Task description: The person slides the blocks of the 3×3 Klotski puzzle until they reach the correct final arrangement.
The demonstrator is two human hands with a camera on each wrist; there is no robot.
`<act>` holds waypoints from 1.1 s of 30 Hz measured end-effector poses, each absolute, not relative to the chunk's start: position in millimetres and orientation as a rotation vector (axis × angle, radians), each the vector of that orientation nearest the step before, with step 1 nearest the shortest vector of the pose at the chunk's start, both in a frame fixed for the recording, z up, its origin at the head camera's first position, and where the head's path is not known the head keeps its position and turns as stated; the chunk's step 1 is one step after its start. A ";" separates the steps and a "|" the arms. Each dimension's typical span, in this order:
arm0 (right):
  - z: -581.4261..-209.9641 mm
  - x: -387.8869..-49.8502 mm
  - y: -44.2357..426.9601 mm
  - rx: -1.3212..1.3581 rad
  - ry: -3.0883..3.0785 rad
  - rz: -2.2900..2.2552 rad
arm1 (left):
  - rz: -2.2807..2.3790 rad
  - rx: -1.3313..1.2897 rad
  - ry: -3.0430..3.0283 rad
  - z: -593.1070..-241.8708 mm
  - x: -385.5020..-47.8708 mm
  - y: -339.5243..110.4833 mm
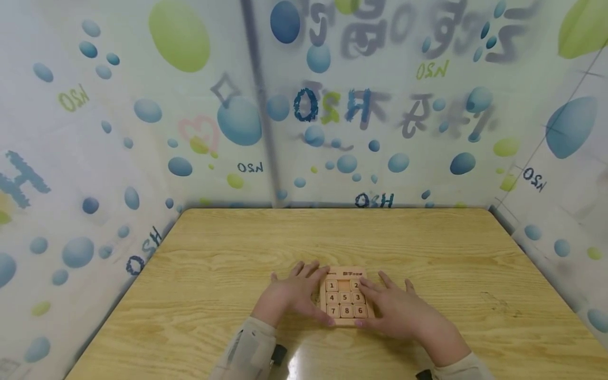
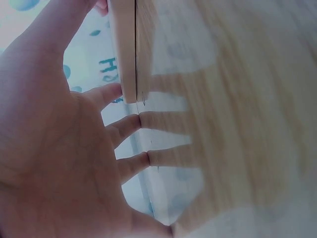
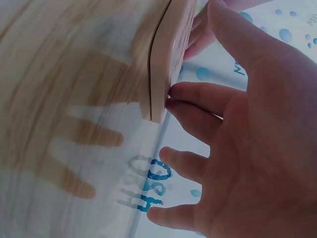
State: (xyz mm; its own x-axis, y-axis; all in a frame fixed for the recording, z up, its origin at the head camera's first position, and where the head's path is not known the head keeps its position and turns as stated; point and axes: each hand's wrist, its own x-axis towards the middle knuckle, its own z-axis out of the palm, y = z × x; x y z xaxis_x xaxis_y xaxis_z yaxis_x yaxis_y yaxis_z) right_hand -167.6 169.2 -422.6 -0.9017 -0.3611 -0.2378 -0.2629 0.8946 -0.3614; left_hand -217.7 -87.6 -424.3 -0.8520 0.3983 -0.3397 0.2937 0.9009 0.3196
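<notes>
A wooden sliding number puzzle (image 1: 345, 322) lies flat on the table. Its top row reads 1, a gap, then 2; below come 4, 5, 3 and 7, 8, 6. My left hand (image 1: 296, 293) holds the puzzle's left side, thumb at the lower left corner and index finger at the upper left one. In the left wrist view, the other fingers of the left hand (image 2: 74, 134) spread down to the tabletop. My right hand (image 1: 399, 309) touches the 2 tile (image 1: 355, 285) with extended fingertips, its thumb at the bottom edge. The right wrist view shows two fingertips against the puzzle (image 3: 161, 94).
The wood-grain table (image 1: 228, 248) reflects the hands. Patterned curtains (image 1: 323, 153) with blue and green drops stand behind it and along both sides. A dark strap (image 1: 278, 354) shows at the left wrist.
</notes>
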 end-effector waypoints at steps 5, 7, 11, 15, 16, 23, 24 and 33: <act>-422.7 -166.9 169.0 -0.475 2.765 -0.461 | 0.366 0.505 2.661 -424.5 -217.4 -87.9; -422.8 -166.6 168.7 -0.481 2.772 -0.460 | 0.365 0.506 2.662 -424.8 -217.6 -87.8; -422.2 -166.5 167.2 -0.486 2.780 -0.451 | 0.364 0.506 2.661 -425.2 -217.4 -88.1; -421.0 -165.7 164.5 -0.492 2.782 -0.441 | 0.360 0.504 2.661 -424.7 -216.8 -88.2; -421.0 -165.4 163.7 -0.495 2.783 -0.437 | 0.357 0.504 2.662 -424.5 -216.7 -88.0; -424.2 -163.8 154.0 -0.538 2.811 -0.404 | 0.349 0.507 2.659 -423.3 -215.8 -87.4; -424.7 -163.8 152.2 -0.536 2.810 -0.404 | 0.349 0.508 2.659 -423.1 -215.8 -87.4; -424.4 -163.6 143.7 -0.522 2.801 -0.410 | 0.348 0.504 2.657 -421.7 -215.5 -87.6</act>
